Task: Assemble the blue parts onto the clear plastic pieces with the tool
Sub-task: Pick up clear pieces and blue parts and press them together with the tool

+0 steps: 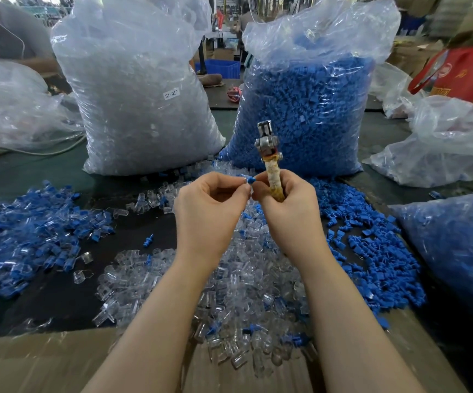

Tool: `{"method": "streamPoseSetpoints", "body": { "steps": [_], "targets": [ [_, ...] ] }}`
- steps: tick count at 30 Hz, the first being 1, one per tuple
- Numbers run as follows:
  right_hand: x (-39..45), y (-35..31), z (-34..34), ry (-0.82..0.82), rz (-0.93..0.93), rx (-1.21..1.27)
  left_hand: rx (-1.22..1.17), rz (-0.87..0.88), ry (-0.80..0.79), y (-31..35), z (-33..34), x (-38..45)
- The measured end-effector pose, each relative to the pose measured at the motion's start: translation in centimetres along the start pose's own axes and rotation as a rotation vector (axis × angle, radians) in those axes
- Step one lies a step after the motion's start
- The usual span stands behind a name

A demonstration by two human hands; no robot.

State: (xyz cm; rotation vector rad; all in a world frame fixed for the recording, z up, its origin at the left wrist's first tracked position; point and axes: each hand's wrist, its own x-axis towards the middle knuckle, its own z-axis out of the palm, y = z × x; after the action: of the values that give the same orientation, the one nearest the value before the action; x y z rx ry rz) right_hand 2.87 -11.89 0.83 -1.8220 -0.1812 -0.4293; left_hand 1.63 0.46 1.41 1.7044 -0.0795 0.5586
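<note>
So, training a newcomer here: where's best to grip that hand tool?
Judging by its pose, grip the tool by its wrapped handle, as the right hand does, coming from below: the metal head points up and stays free to work.

Bright, even overhead light, glare on the plastic bags (133, 89), wide-angle bending and blur toward the edges.

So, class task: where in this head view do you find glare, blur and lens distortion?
Head view: glare streaks the clear-parts bag; the background top right is motion-blurred, as is the red bag; wide-angle distortion bends the cardboard edge and stretches the forearms.
</note>
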Motion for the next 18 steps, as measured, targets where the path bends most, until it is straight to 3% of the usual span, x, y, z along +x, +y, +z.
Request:
{"method": "streamPoseSetpoints", "body": {
  "steps": [9,18],
  "targets": [
    [-0.1,-0.2,-0.3,-0.114,0.01,0.001,0.047,-0.015,0.027,-0.3,-0.2,0.3],
    [-0.1,0.4,-2.2,-0.363,0.138,-0.08,-0.248,-0.125,0.051,0.1,-0.7,0.8]
  ]
}}
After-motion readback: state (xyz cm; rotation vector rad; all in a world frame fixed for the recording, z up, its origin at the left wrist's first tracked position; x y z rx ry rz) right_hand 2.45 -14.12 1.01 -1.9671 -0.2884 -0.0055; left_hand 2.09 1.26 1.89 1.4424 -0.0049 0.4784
